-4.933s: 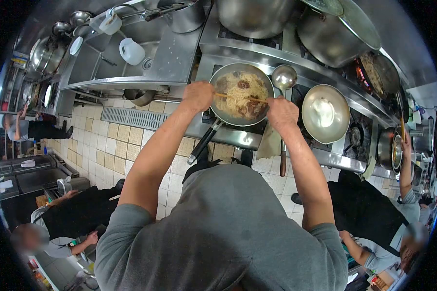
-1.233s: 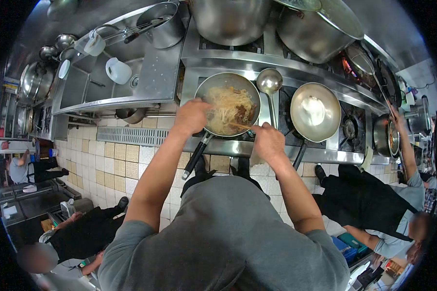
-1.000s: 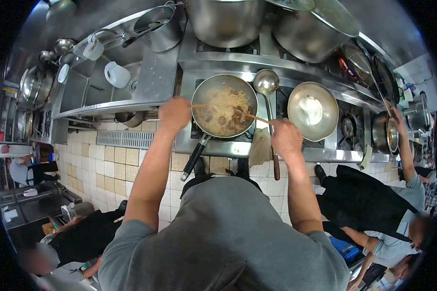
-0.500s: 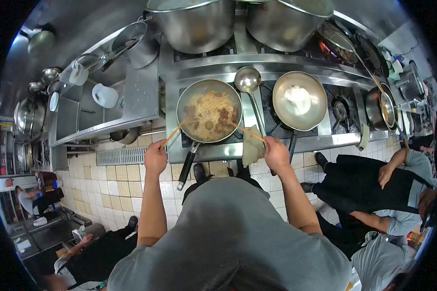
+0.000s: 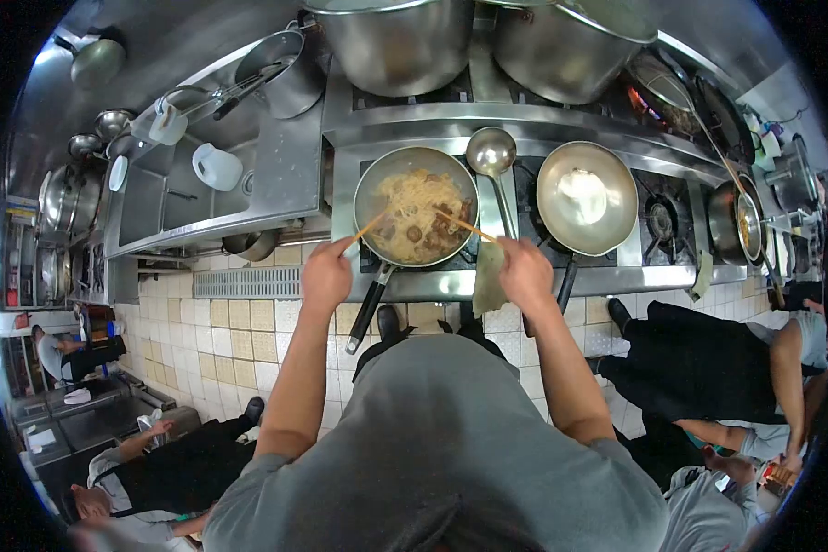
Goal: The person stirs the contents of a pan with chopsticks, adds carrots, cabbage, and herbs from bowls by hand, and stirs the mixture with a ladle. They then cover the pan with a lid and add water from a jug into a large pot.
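Note:
A frying pan (image 5: 365, 195) holds noodles (image 5: 416, 195) with darker brown pieces, and its black handle points toward me. My left hand (image 5: 328, 274) is closed round one wooden chopstick (image 5: 370, 224), whose tip reaches the left side of the noodles. From the other side, my right hand (image 5: 525, 273) grips a second chopstick (image 5: 466, 225) with its tip in the food. Below that hand hangs a greenish cloth (image 5: 489, 281) at the stove's front edge. A ladle (image 5: 491, 152) lies just right of the pan.
To the right sits another pan (image 5: 587, 198) with a shiny inside. Large pots (image 5: 400, 46) stand at the back. On the left is a sink (image 5: 179, 207) with a white jug (image 5: 217, 166). Co-workers stand at lower right (image 5: 699, 359) and lower left (image 5: 179, 460).
The whole view has shifted, so the stove appears further right. Both chopsticks reach further into the noodles, and my hands are slightly higher. A co-worker at right has moved their arm.

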A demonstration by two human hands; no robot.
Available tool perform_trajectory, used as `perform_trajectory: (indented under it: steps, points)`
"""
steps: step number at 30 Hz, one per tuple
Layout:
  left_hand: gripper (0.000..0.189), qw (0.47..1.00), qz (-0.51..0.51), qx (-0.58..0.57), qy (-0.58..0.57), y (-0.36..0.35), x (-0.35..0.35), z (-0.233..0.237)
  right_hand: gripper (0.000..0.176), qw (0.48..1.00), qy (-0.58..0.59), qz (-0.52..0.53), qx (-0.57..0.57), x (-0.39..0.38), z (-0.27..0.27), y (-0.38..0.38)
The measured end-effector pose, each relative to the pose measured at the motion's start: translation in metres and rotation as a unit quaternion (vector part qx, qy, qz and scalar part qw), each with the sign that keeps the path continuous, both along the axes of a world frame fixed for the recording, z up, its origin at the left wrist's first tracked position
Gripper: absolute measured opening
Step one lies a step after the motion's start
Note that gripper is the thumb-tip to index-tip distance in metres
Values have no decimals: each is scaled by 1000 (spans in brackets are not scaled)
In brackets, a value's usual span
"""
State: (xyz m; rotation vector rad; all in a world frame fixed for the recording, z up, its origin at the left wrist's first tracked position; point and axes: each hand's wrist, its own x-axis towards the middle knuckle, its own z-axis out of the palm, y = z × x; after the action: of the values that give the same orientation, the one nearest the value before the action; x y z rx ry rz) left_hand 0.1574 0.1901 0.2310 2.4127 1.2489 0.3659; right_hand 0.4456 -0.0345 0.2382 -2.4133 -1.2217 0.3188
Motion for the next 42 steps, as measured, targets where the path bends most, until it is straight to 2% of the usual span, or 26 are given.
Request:
perform_trajectory:
  steps: [4,6,7,9,13,15,19,20,21,23,24,25,26,27,28,29,31,32,33,35,36,37,38,39,40,42]
  points:
    - [35,994,-21,47,99,13,58,26,29,996,-54,44,-62,8,-5,60]
    - [37,972,-13,33,234,26,66,39,29,993,-63,28,-100,19,12,58]
    - [37,972,-14,36,231,29,66,51,29,988,-70,12,-139,26,24,58]
    - [39,977,0,22,212,28,59,71,24,992,-68,17,-106,32,38,51]
    - [37,986,-91,22,141,26,86,51,22,992,-74,40,-89,19,24,70]
    - [35,974,-74,32,212,29,93,33,22,991,-60,45,-110,21,4,66]
    - [34,996,-4,19,81,34,33,34,21,998,-33,-4,-47,19,17,6]
    - [34,1000,2,10,21,30,12,30,21,999,-3,-19,33,15,3,-10]
    - [34,1000,-3,6,25,28,-10,17,22,992,24,-35,115,13,-11,-25]
    - [35,989,-2,-75,126,23,-44,-16,23,994,36,-32,101,13,-53,-49]
    - [35,989,-3,-72,127,12,-51,-16,24,995,50,-27,86,8,-65,-57]
    - [33,973,91,-207,-40,1,-49,-17,17,988,49,-28,144,1,-65,-62]
    - [31,903,178,-335,-202,-9,-44,-20,17,988,50,-33,143,-8,-68,-64]
    - [31,903,173,-340,-198,-19,-35,-18,17,955,235,-72,164,-21,-69,-66]
    - [30,783,140,-503,-339,-29,-19,-14,18,889,404,-108,185,-27,-68,-62]
    - [29,613,96,-637,-457,-41,3,-6,20,846,470,-100,230,-35,-60,-51]
    - [26,651,60,-646,-393,-70,63,5,20,761,569,-105,292,-54,-49,-24]
    - [26,708,53,-617,-340,-85,93,17,17,724,604,-118,311,-56,-45,-11]
    - [26,760,44,-581,-288,-97,122,30,17,724,601,-119,316,-52,-36,-5]
    - [30,848,-34,-477,-231,-105,160,5,17,661,671,-203,268,-45,-16,3]
    - [30,848,-34,-475,-232,-104,169,2,17,661,671,-201,268,-37,-22,2]
    - [31,914,-125,-324,-208,-102,175,0,18,695,627,-227,268,-24,-34,-4]
    - [33,948,-210,-163,-175,-101,177,-1,18,726,582,-253,265,-11,-45,-14]
    - [37,957,-226,-72,-167,-100,162,19,20,731,549,-288,285,5,-51,-26]
    - [34,974,-183,-20,-132,-98,139,30,21,735,517,-320,301,25,-55,-42]
    - [31,996,-73,21,-51,-92,73,22,26,859,318,-296,271,80,-86,-82]
